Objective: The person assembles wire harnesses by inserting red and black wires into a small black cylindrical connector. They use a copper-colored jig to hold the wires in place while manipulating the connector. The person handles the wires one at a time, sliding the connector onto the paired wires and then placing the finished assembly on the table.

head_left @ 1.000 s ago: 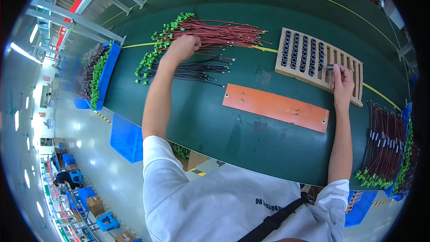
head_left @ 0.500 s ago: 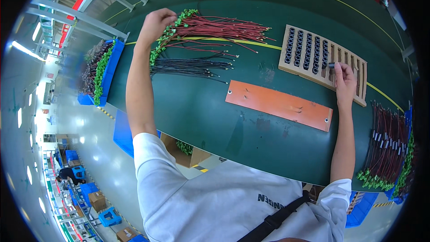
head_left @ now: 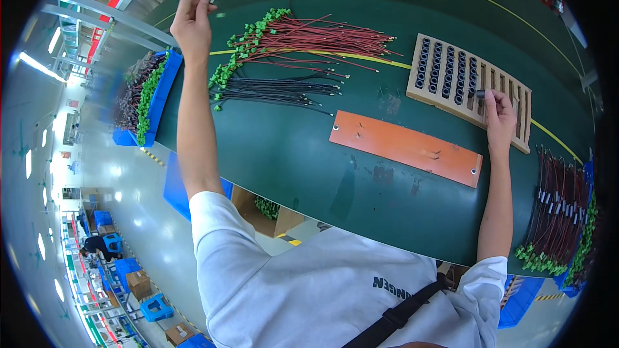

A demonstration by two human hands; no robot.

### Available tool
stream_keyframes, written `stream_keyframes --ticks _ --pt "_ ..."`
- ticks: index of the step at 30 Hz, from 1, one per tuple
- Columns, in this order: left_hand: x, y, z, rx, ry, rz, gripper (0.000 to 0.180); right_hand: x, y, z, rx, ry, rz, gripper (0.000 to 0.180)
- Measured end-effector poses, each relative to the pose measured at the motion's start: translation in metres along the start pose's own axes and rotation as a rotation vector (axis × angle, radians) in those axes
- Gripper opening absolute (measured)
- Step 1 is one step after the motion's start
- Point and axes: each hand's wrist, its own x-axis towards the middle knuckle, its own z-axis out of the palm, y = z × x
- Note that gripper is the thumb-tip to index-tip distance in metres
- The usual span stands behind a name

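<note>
My left hand (head_left: 193, 24) is raised beyond the far left of the wire bundles, its fingers pinched together; whether they hold anything is hidden. A small blurred green piece (head_left: 220, 15) shows just right of its fingertips. Red wires (head_left: 322, 35) with green connectors (head_left: 258, 29) lie fanned out to the right of that hand, and black wires (head_left: 277, 89) lie nearer me. At the slotted wooden rack (head_left: 445, 102), my right hand (head_left: 500, 119) grips a small black cylinder (head_left: 480, 93) between thumb and fingers. Rows of black hollow cylinders (head_left: 447, 71) fill the rack's left slots.
An orange strip (head_left: 406, 148) lies on the green tabletop (head_left: 284, 148) in front of me. Blue bins of wires stand at the left (head_left: 164, 93) and right (head_left: 588, 219) ends. A metal frame (head_left: 109, 29) rises at the far left. Below the table is a cardboard box (head_left: 287, 222).
My left hand has lifted away from the green connectors, moving left and farther back. My right hand stays at the rack with the black cylinder.
</note>
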Motion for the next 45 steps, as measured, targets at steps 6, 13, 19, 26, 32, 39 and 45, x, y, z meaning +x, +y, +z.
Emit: stream_keyframes --ticks 6,13,19,26,32,39,45 --pt "-0.050 0.028 -0.022 0.403 -0.759 -0.003 0.017 0.001 0.004 -0.012 -0.047 -0.040 0.040 0.027" --pt "-0.130 0.004 -0.027 0.426 -1.168 -0.301 0.017 -0.001 0.000 -0.007 -0.076 -0.037 0.025 0.024" --pt "-0.150 -0.008 -0.030 0.411 -1.093 -0.151 0.014 0.000 0.001 -0.007 -0.057 -0.039 0.037 0.026" --pt "-0.155 0.001 -0.022 0.392 -0.996 -0.160 0.014 -0.001 0.000 -0.005 -0.068 -0.034 0.023 0.025" --pt "-0.164 -0.003 -0.017 0.413 -0.958 0.017 0.011 0.001 0.005 -0.008 -0.072 -0.060 0.030 0.025" --pt "-0.145 0.001 -0.028 0.412 -0.681 -0.164 0.006 0.002 0.007 -0.011 -0.071 -0.088 0.057 0.026" --pt "-0.093 0.003 -0.069 0.446 -0.512 -0.187 0.016 0.001 0.008 -0.010 -0.077 -0.068 0.046 0.026"
